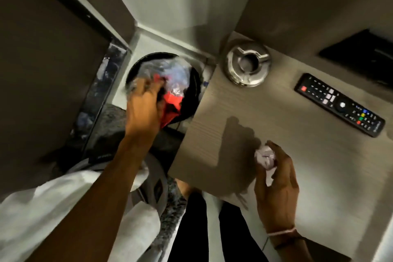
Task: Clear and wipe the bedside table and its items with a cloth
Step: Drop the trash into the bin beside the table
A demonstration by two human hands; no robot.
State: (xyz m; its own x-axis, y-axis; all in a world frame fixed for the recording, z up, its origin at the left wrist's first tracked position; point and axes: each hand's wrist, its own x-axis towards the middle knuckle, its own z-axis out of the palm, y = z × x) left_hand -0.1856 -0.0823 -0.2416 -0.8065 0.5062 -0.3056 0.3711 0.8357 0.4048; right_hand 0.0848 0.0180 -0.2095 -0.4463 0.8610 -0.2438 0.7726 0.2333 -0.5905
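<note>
Bedside table (244, 117) occupies right of scene; ashtray (246, 64) and remote control (339, 104) sit at its far side. Left hand (144, 104) reaches into waste bin (140, 64); finger state unclear. Right hand (276, 176) grips crumpled tissue (265, 157); bin it next, keeping debris contained.

The bedside table (244, 117) has a light top with thin stripes; a shiny metal ashtray (246, 64) sits near its far corner; a black remote (339, 104) lies well apart, toward the right.
</note>
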